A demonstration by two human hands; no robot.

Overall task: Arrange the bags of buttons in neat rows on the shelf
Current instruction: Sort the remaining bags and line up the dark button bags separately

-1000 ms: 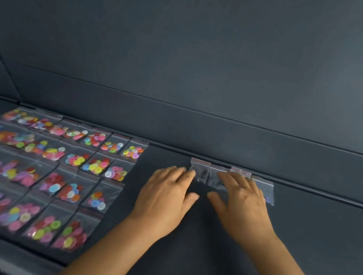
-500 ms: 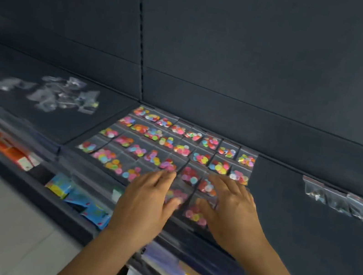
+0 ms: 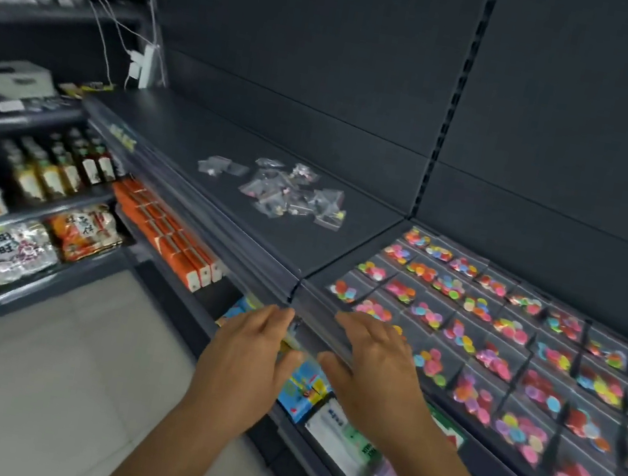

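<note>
Hovering palm-down at the shelf (image 3: 227, 198) edge, left hand (image 3: 247, 355) and right hand (image 3: 377, 373) hold nothing, fingers relaxed; arranged button bags (image 3: 495, 334) fill the right section; loose bags (image 3: 291, 192) lie heaped left; snack packets' (image 3: 19, 251) writing is unreadable.

Hands in view: 2, the left hand (image 3: 250, 345) and the right hand (image 3: 374, 366), both empty, fingers extended.

Bags of coloured buttons (image 3: 495, 338) laid flat on the right section of the shelf (image 3: 211, 146): 5 rows front to back; total cannot be counted, since the rows run past the right edge.

Loose pile of clear bags (image 3: 290, 194) mid-shelf, left section: 1 pile, with a separate small cluster just beside it; individual bags too blurred to count.

Orange boxes (image 3: 171, 237) on the shelf below: 1 stacked group; number unclear.
</note>
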